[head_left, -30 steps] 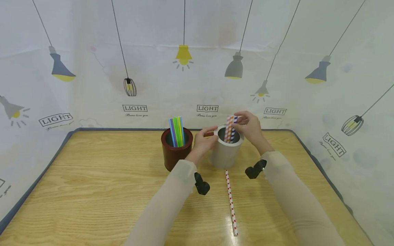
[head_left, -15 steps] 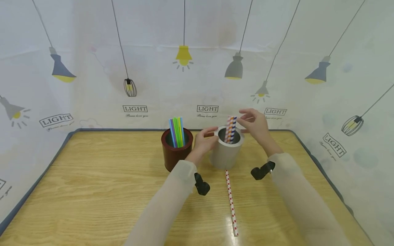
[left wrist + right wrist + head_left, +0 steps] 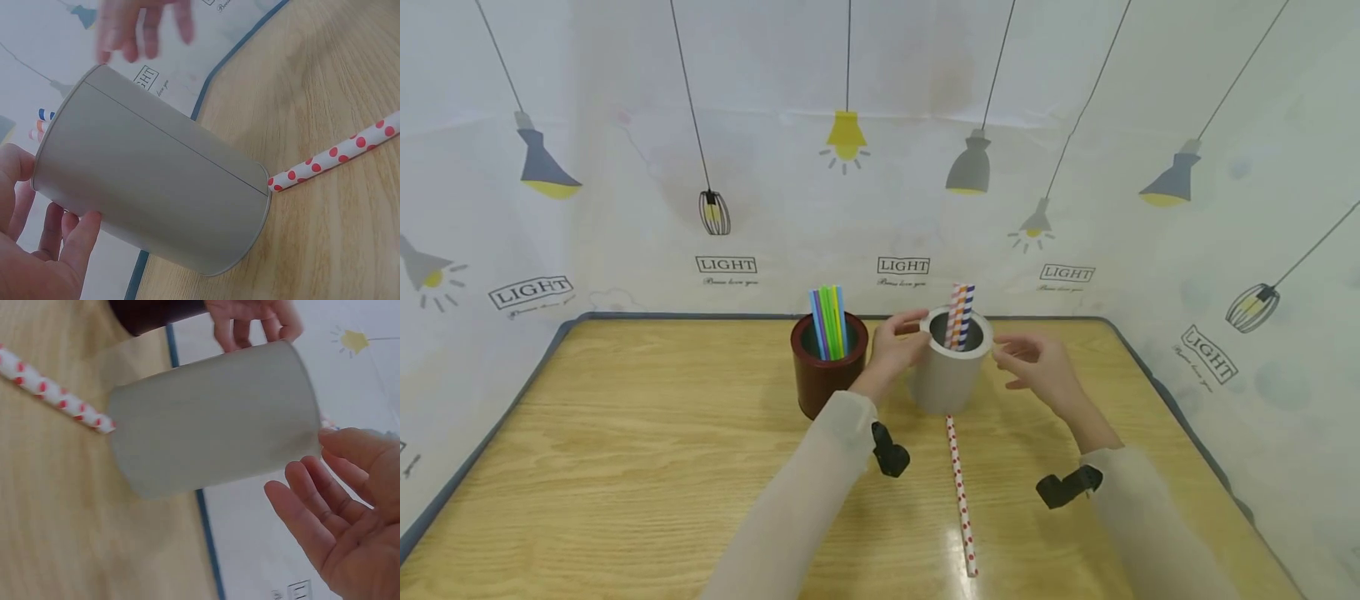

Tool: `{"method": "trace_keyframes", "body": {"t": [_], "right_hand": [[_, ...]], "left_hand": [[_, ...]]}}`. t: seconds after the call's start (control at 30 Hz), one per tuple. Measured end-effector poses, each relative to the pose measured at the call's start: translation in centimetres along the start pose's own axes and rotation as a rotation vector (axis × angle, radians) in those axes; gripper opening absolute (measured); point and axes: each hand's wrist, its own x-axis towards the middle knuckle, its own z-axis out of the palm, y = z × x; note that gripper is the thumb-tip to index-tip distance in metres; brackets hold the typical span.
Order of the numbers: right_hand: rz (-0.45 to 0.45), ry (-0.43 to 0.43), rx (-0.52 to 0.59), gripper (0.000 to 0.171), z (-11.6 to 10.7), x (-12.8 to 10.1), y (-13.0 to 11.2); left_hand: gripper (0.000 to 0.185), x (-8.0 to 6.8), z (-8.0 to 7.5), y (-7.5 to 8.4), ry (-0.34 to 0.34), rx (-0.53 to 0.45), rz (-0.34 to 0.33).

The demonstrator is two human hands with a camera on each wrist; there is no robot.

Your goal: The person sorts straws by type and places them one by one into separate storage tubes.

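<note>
Presently the grey cup stands upright on the wooden table, and everything else is best placed from it. Its upper wall is held by the left hand, with fingers curled round the near-left side and the thumb at the rim — a grip seen more closely from the left wrist, where the fingertips press against the cup's side. The right hand is kept just right of the cup, fingers spread and relaxed, nothing pinched; in the right wrist view its fingertips lie very near the rim, and contact cannot be told.

Inside the cup the striped paper straws lean upright, their tops standing above the rim. Directly in front of the cup's base a red-dotted straw lies flat, one end touching or almost touching the base. Just left of the cup, behind the left hand, a dark red cup holds the plain coloured straws.

A few risks can be judged. The cup is light and tall, so a sideways push from the holding hand could tip it and spill the striped straws. The loose dotted straw — round and on a glossy surface — could be rolled away by a sleeve brushing past.
</note>
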Motion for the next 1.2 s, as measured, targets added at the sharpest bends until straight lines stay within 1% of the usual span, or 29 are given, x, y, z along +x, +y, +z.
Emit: {"method": "trace_keyframes", "body": {"t": [0.03,0.07,0.23,0.27,0.3,0.43,0.5,0.63,0.8,0.9,1.13,1.2], "right_hand": [[0.017,-0.008,0.008,0.037,0.2,-0.3,0.6],[0.037,-0.013,0.015,0.037,0.4,-0.7,1.1],[0.115,-0.043,0.041,0.035,1.7,-2.0,3.5],[0.128,-0.061,0.041,0.035,2.0,-2.3,3.9],[0.137,-0.080,0.040,0.035,2.3,-2.5,4.3],[0.189,-0.167,0.027,0.033,3.3,-3.1,5.4],[0.210,-0.192,0.038,0.034,3.8,-3.3,5.6],[0.263,-0.191,0.066,0.035,5.1,-3.6,5.8],[0.334,-0.133,0.083,0.036,6.5,-3.7,5.7],[0.329,-0.116,0.075,0.038,7.2,-3.7,5.8],[0.243,-0.086,0.061,0.037,8.3,-3.4,6.3],[0.241,-0.066,0.011,0.037,8.5,-3.4,6.4]], "left_hand": [[0.039,-0.1,0.0,0.1,0.000,-0.001,-0.002],[0.039,-0.5,0.0,0.6,-0.002,0.003,-0.008],[0.039,-0.6,-0.1,0.7,-0.007,0.001,-0.008],[0.040,-0.6,0.0,0.6,-0.006,0.004,-0.004],[0.040,-0.2,0.0,0.1,-0.003,0.004,0.004],[0.040,-0.2,0.0,-0.1,0.002,0.004,-0.004],[0.040,-0.2,0.0,-0.2,0.002,0.000,-0.009],[0.039,-0.2,0.2,-0.2,0.004,-0.004,-0.009],[0.039,-0.3,0.3,-0.1,0.009,-0.022,-0.018],[0.038,-0.2,0.3,-0.1,0.012,-0.026,-0.028],[0.038,0.0,0.4,0.1,0.028,-0.028,-0.042],[0.038,0.0,0.3,0.1,0.026,-0.028,-0.044]]}}
